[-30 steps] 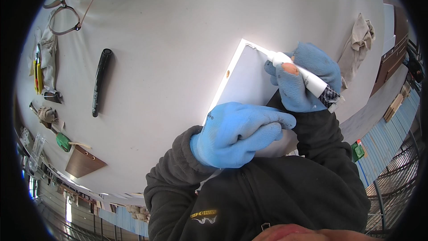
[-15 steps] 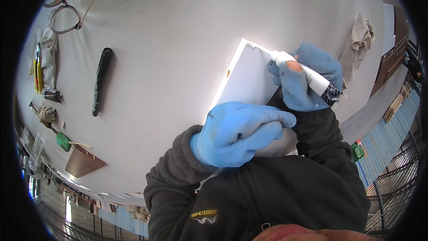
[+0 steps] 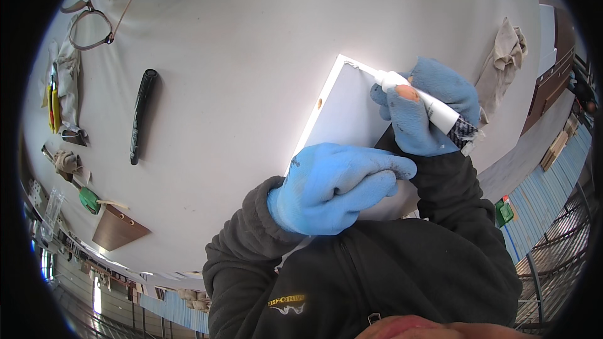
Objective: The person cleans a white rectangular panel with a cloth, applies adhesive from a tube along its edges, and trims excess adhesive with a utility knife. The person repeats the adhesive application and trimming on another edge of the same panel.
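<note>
My right hand [image 3: 424, 110], in a blue glove with the thumb tip bare, is closed round a white squeeze tube [image 3: 436, 110] with a crumpled end. Its narrow nozzle points to the far edge of a white panel [image 3: 348, 110], close to the far left corner, where whitish paste shows along the edge. There is a small brown hole in the panel's left edge. My left hand [image 3: 342, 188], also in a blue glove, lies across the near part of the panel. Its fingers are bent together and appear to grip the panel; the thumb is hidden.
On the light table, a black marker [image 3: 143, 116] lies to the left. Beyond it are eyeglasses [image 3: 91, 28], yellow-handled pliers [image 3: 53, 103] and a brown plate [image 3: 119, 227]. A crumpled cloth [image 3: 505, 53] is at the right, near brown panels [image 3: 553, 75].
The nozzle and my right hand have shifted slightly left along the panel's far edge, toward the corner. My left hand stays where it was.
</note>
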{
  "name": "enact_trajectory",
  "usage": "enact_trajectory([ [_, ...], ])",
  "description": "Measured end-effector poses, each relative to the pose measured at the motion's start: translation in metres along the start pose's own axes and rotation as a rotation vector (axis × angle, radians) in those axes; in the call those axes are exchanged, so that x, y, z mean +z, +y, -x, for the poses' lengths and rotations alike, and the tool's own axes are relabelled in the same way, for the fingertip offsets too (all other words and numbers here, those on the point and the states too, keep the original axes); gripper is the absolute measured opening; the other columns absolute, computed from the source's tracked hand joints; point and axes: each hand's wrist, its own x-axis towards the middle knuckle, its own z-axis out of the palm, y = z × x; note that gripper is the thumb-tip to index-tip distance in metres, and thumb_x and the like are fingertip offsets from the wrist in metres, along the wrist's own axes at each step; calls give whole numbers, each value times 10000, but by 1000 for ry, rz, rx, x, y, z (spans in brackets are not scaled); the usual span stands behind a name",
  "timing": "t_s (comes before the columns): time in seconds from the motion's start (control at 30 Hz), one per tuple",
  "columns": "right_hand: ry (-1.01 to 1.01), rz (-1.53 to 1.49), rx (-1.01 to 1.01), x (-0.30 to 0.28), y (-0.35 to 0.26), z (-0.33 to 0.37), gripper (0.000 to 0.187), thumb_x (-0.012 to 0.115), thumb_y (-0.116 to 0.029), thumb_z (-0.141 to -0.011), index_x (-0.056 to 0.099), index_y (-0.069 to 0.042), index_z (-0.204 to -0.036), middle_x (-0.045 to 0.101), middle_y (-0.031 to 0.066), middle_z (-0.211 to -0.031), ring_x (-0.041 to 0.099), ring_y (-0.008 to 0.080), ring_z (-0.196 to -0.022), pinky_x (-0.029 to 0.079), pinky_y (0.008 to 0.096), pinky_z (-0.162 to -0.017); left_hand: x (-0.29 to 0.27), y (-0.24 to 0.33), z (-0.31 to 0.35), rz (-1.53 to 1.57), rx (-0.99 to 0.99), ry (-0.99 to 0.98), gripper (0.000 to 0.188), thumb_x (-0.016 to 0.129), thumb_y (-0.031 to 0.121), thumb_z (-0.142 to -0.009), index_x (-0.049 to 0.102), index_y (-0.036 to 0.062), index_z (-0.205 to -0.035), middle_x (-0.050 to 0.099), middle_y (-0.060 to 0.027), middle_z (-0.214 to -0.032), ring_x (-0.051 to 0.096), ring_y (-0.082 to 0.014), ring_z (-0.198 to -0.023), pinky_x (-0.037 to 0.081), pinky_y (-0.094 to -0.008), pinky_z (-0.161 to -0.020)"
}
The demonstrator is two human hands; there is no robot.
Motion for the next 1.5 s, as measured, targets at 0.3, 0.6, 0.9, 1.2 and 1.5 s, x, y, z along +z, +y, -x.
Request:
enact_trajectory([
  [0.3, 0, 36, -13, 0, 3, 1, 452, 714, -273, -995, 462, -78, -675, 372, 44, -584, 380, 196, -473, 304, 367, -475, -2, 4, 0, 43, -114, -34, 209, 600, 6, -997, 712, -89, -1147, 780, -192, -1029, 778, -271, -827, 624, -323, -744],
  [0.6, 21, 13, -25, 0, 3, 1, 442, 702, -265, -998, 481, -81, -662, 393, 31, -568, 390, 182, -464, 307, 359, -467, -4, 7, 0, 115, -215, -52, 216, 596, 8, -1000, 712, -86, -1156, 781, -194, -1032, 778, -264, -830, 623, -321, -751],
  [0.9, 17, -22, 9, -1, 1, 2, 444, 699, -256, -1005, 492, -86, -651, 394, 10, -555, 388, 145, -455, 296, 343, -456, -3, 5, 1, 105, -190, -50, 183, 603, 1, -997, 696, -83, -1130, 776, -194, -1068, 774, -281, -826, 624, -327, -739],
  [1.2, 20, -67, 24, 1, -1, 1, 448, 715, -253, -996, 478, -83, -657, 379, 7, -557, 380, 140, -460, 291, 340, -460, -3, 4, 1, 106, -178, -51, 194, 607, 5, -996, 704, -80, -1141, 776, -191, -1053, 771, -274, -811, 622, -322, -725],
  [1.5, 17, -8, 18, 0, 2, 2, 444, 712, -238, -990, 457, -72, -667, 364, 27, -571, 368, 170, -466, 293, 354, -469, -6, 7, -3, -30, -128, -78, 215, 603, 15, -1001, 716, -75, -1161, 780, -181, -1003, 767, -260, -779, 619, -318, -712],
])
